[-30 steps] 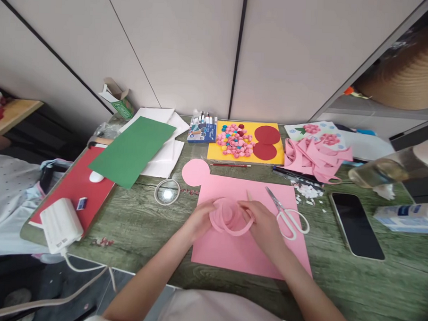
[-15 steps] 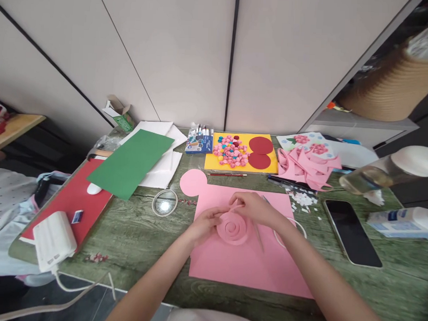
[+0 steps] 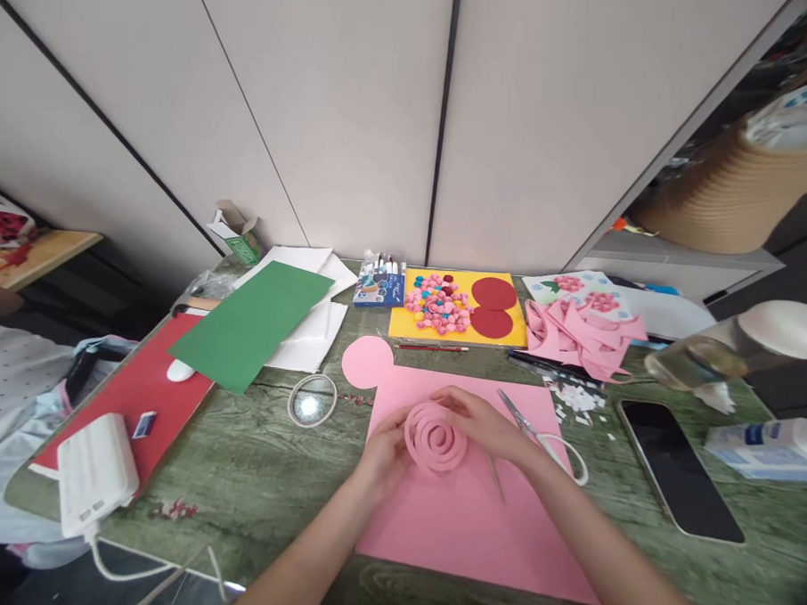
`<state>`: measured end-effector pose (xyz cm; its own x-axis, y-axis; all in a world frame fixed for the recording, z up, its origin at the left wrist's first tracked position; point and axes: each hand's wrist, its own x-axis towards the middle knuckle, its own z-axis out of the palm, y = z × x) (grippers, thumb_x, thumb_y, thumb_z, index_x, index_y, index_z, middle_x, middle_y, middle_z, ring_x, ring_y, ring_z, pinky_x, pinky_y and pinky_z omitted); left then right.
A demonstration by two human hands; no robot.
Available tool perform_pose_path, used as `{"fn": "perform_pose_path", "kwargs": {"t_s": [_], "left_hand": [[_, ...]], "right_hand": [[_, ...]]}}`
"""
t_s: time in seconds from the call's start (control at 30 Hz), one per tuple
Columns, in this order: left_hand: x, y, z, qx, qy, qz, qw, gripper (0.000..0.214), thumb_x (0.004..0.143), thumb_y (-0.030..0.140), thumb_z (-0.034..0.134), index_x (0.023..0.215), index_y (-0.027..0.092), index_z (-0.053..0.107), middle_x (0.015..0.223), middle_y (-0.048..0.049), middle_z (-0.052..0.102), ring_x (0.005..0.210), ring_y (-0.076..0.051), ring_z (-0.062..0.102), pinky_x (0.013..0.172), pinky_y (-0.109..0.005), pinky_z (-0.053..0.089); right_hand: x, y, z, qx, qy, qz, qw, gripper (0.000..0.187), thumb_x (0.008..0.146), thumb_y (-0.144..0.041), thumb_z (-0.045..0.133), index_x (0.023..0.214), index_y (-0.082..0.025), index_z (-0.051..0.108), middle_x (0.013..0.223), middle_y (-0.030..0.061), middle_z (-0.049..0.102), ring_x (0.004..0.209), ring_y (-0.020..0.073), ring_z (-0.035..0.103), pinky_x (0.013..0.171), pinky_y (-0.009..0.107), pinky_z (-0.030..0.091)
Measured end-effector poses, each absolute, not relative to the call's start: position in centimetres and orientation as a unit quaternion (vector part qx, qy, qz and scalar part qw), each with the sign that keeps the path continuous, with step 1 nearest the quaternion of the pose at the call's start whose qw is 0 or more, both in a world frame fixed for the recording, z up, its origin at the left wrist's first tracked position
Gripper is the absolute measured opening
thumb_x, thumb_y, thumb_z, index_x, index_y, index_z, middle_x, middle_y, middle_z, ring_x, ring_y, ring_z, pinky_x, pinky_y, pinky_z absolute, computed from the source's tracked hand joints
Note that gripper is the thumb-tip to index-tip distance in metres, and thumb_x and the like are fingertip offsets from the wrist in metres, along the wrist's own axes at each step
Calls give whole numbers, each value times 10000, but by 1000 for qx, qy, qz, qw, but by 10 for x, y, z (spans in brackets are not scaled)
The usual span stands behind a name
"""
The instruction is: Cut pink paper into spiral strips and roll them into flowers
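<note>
A pink paper spiral (image 3: pixel 436 439), cut in coiled rings, is held between both my hands above a pink paper sheet (image 3: pixel 460 537). My left hand (image 3: pixel 385 444) grips its left edge, fingers partly hidden behind the coil. On the upper right edge, my right hand (image 3: pixel 479 420) closes over the paper with bent fingers. White-handled scissors (image 3: pixel 528 426) lie on the sheet beside my right forearm. A thin brown stick-like tool (image 3: pixel 496 479) rests on the sheet under my right wrist. At the sheet's upper left corner is a pink paper circle (image 3: pixel 367 362).
Rolled paper pieces (image 3: pixel 439 304) and two red circles (image 3: pixel 494 293) lie on yellow paper at the back. Pink scraps (image 3: pixel 580 332), a phone (image 3: pixel 681 469) and a bottle (image 3: pixel 702 351) stand or lie right. Left are green paper (image 3: pixel 252 323), a tape ring (image 3: pixel 312 400) and a white power adapter (image 3: pixel 98 472).
The spiral is lifted and tilted toward me, its rings now more separated. My right hand has shifted from its top to its upper right edge, and the scissors show more fully.
</note>
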<state>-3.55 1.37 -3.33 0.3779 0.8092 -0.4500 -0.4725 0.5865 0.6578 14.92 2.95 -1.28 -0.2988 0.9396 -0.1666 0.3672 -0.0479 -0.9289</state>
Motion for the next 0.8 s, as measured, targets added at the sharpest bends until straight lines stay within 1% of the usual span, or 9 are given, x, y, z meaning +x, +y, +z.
{"fn": "perform_pose_path", "kwargs": {"t_s": [0.13,0.27,0.3,0.37,0.43,0.5,0.63,0.73,0.8], "left_hand": [[-30,11,-32,178,386,436,793,303,685,222,671,974,135,697,998,-104,703,988,-243,614,887,-331,430],[-28,9,-22,151,369,441,805,372,772,407,587,968,111,697,1052,-130,684,1068,-275,574,907,-359,425],[-28,9,-20,165,361,434,809,373,766,400,599,982,111,692,1075,-133,676,1081,-279,565,904,-359,425],[-30,8,-17,198,357,412,814,366,703,293,681,1029,128,674,1111,-128,662,1092,-277,557,882,-347,429],[-34,9,-17,223,363,384,819,475,617,157,729,1085,158,648,1135,-118,651,1077,-272,563,835,-332,442],[-37,11,-20,228,365,365,825,562,576,89,724,1122,181,626,1147,-114,642,1045,-267,578,792,-323,456],[-41,14,-24,218,354,365,833,582,585,68,696,1149,185,614,1142,-113,643,1000,-256,600,794,-332,468],[-40,16,-23,231,341,372,832,550,602,92,707,1139,173,626,1132,-119,650,1020,-261,598,823,-333,462],[-39,17,-19,247,338,377,826,520,606,111,722,1116,167,641,1113,-122,661,1037,-265,595,834,-328,457]], "right_hand": [[154,27,-18,-498,-595,561,287,361,804,-303,593,1138,-171,554,1087,94,673,976,204,648,833,367,517],[159,32,-19,-492,-578,590,277,388,726,-284,667,1088,-159,602,1006,84,697,933,216,655,809,373,521],[159,35,-19,-492,-575,592,276,381,714,-279,673,1071,-157,615,994,80,700,929,219,653,811,375,519],[160,39,-18,-495,-573,592,278,367,696,-263,678,1044,-154,637,987,77,701,925,222,647,827,382,507],[159,42,-16,-500,-569,587,286,353,690,-258,676,1025,-151,650,991,79,700,924,224,641,850,389,492],[158,43,-15,-504,-562,585,297,337,707,-280,662,1018,-149,654,1000,81,699,927,221,636,864,384,483],[156,35,-14,-508,-542,594,309,353,756,-386,617,1008,-141,656,964,82,708,893,213,648,810,361,506],[154,29,-15,-513,-533,597,310,406,748,-447,614,1011,-140,652,904,76,718,837,218,662,733,356,531],[155,26,-12,-524,-534,584,315,395,728,-436,633,984,-136,652,877,70,719,814,219,663,716,354,535]]}}
